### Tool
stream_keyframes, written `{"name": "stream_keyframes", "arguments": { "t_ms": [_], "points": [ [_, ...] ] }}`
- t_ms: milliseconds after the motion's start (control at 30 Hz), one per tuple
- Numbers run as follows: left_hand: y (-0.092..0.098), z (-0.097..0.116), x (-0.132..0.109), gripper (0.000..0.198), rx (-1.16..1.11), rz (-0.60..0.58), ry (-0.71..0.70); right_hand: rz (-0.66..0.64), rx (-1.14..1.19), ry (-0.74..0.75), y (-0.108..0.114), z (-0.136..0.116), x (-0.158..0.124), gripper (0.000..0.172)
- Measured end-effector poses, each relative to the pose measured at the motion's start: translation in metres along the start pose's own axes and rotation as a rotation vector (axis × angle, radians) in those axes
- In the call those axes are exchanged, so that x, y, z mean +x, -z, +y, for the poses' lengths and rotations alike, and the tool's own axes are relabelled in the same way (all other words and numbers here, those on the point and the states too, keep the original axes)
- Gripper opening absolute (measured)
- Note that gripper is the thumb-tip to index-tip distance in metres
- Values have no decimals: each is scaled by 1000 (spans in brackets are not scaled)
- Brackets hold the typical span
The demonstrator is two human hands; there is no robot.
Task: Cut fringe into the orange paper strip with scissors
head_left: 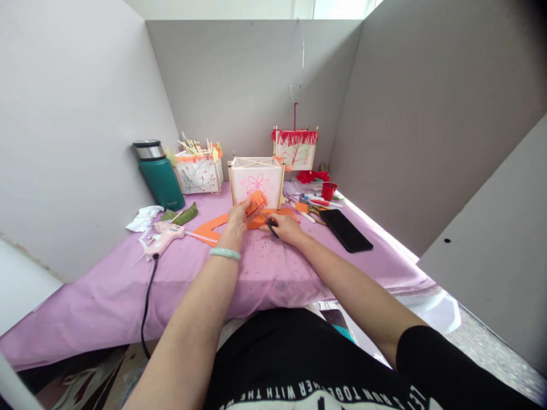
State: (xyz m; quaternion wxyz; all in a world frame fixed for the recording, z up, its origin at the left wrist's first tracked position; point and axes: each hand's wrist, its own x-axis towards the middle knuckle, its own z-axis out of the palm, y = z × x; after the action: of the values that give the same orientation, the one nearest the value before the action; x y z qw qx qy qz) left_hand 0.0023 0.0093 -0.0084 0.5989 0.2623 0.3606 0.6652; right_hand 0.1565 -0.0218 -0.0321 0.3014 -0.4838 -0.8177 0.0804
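Note:
In my left hand (240, 217) is a strip of orange paper (258, 199), its edge cut into a fringe. My right hand (287, 226) grips black-handled scissors (272, 225), whose blades point up and left at the fringed edge. Whether the blades are closed on the paper I cannot tell. Just behind both hands a lantern (255, 173) stands upright, with a wooden stick frame and white sides, a pink flower drawn on the front. Flat orange paper (209, 229) lies on the cloth beneath and beside my hands.
On the left are a pink glue gun (164, 238) with a black cord, a green bottle (160, 176) and a decorated lantern (200, 173). A red-fringed lantern (294, 152) hangs behind. To the right lie a black phone (346, 230), gold-handled scissors (317, 214) and a red cup (329, 191).

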Motion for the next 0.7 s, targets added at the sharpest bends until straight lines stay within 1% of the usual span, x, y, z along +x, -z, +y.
{"name": "stream_keyframes", "arguments": {
  "t_ms": [400, 700],
  "points": [
    [1, -1, 2, 6, 5, 9, 4, 6, -21, 12, -3, 3, 1, 35],
    [2, -2, 3, 6, 27, -17, -1, 10, 1, 7, 0, 1, -1, 35]
  ]
}}
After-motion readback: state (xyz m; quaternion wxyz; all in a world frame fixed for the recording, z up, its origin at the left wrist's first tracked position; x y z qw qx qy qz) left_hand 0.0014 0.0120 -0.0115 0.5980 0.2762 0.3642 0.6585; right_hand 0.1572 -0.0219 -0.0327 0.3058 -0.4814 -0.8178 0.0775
